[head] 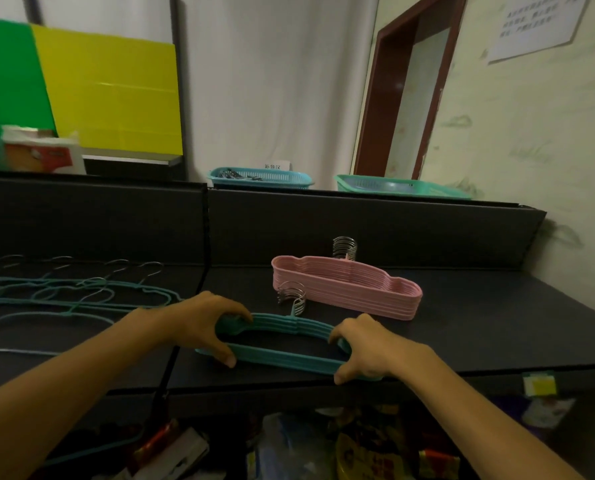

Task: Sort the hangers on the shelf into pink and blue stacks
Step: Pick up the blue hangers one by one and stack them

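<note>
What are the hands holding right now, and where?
Both hands grip the blue hanger stack: left hand at its left end, right hand at its right end.

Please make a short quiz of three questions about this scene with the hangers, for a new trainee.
1. True or false: both hands grip the blue stack.
2. Which stack lies farther from the person? A) pink stack B) blue stack
3. Fill in: loose blue hangers lie spread to the ____ of the stacks.

Key: 1 true: left hand and right hand hold its ends. 2 A. 3 left.
</note>
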